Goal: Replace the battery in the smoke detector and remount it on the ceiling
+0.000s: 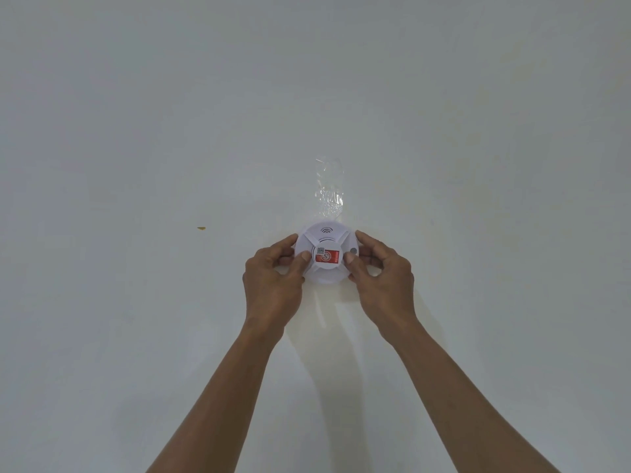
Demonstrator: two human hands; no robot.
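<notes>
A round white smoke detector (326, 238) with a red label at its centre sits against the white ceiling (170, 131). My left hand (273, 278) grips its left edge, thumb near the label. My right hand (382, 278) grips its right edge, thumb on the face beside the label. Both arms reach up from below. The detector's lower rim is partly hidden by my fingers.
A strip of clear, wrinkled tape (329, 189) is stuck on the ceiling just beyond the detector. A small yellowish mark (201, 228) lies on the ceiling to the left.
</notes>
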